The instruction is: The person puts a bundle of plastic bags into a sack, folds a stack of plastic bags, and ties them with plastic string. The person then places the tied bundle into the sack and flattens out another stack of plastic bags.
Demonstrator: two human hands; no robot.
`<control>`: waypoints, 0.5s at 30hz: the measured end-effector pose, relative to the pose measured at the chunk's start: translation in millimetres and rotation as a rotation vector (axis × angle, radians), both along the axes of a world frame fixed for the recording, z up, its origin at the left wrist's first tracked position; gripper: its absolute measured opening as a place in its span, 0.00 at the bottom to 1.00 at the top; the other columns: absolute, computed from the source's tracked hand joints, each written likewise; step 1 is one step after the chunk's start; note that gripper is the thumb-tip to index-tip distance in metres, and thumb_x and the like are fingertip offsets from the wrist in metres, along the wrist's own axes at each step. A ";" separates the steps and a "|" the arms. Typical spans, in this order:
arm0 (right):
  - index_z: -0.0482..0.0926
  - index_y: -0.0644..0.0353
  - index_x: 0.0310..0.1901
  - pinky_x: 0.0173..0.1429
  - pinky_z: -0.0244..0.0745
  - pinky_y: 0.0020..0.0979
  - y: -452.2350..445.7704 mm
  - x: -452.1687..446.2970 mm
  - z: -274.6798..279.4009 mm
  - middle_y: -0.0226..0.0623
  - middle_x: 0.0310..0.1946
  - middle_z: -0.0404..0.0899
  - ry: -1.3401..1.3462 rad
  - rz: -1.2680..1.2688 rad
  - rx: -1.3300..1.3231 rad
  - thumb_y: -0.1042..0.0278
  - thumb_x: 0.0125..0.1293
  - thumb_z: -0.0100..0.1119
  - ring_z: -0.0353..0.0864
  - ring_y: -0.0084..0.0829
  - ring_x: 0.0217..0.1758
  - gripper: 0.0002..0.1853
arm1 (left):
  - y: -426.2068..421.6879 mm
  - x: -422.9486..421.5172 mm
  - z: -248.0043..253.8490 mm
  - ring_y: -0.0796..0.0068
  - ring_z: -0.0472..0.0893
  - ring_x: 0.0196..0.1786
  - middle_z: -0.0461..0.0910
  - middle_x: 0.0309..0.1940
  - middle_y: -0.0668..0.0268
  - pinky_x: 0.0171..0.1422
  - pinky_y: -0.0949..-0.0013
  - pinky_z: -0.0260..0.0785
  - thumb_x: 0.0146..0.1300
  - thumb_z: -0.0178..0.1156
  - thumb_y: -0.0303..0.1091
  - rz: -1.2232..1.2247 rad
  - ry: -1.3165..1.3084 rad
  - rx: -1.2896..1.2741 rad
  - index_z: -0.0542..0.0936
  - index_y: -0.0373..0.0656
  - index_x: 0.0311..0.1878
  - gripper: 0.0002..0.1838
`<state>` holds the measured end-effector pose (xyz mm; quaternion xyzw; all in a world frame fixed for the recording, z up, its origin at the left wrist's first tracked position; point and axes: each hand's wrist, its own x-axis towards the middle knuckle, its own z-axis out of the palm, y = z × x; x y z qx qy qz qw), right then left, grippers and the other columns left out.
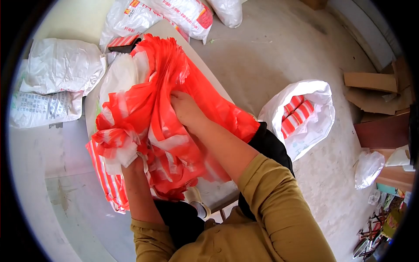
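A large bundle of thin red-and-white striped plastic bags spreads over the table and my lap, its upper edges fanned and creased. My right hand is closed on a fold of the bags near the middle of the bundle, its fingertips tucked behind the red film. Lower on the left, my left hand reaches under a crumpled bunch of the same bags. White and red film covers its fingers, so I cannot see how they are held. Striped film also hangs over the table's near left side.
A white sack holding rolled striped bags stands on the floor to the right. Filled white sacks lie at the left, with more printed sacks behind the table. Cardboard and clutter line the right wall.
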<state>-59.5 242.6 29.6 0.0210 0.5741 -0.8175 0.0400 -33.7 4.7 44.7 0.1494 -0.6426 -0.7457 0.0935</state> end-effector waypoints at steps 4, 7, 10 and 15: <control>0.81 0.57 0.60 0.63 0.75 0.48 8.9 -7.7 -14.5 0.48 0.56 0.83 0.537 -0.169 0.801 0.59 0.75 0.48 0.80 0.59 0.56 0.20 | 19.1 8.3 23.4 0.62 0.81 0.54 0.81 0.53 0.62 0.62 0.58 0.78 0.69 0.65 0.27 0.077 0.039 0.172 0.76 0.43 0.59 0.17; 0.77 0.54 0.65 0.69 0.71 0.47 16.5 -11.9 -15.6 0.50 0.59 0.82 0.408 0.149 0.460 0.53 0.77 0.47 0.76 0.59 0.64 0.23 | 17.3 8.2 25.6 0.63 0.81 0.54 0.81 0.53 0.62 0.62 0.58 0.78 0.68 0.67 0.27 0.087 0.029 0.194 0.76 0.43 0.59 0.18; 0.69 0.52 0.74 0.73 0.67 0.43 13.4 -7.9 -16.2 0.50 0.66 0.78 0.412 0.240 0.437 0.47 0.79 0.46 0.71 0.54 0.72 0.28 | 14.7 7.1 25.3 0.64 0.81 0.54 0.81 0.52 0.63 0.62 0.59 0.78 0.66 0.68 0.26 0.072 0.023 0.101 0.77 0.43 0.58 0.18; 0.58 0.56 0.80 0.76 0.66 0.39 0.9 14.1 13.5 0.46 0.76 0.66 -0.049 0.263 -0.255 0.36 0.78 0.46 0.67 0.43 0.76 0.40 | -5.8 5.3 17.2 0.65 0.80 0.54 0.81 0.51 0.64 0.63 0.59 0.77 0.63 0.69 0.23 -0.016 0.058 0.061 0.77 0.44 0.57 0.20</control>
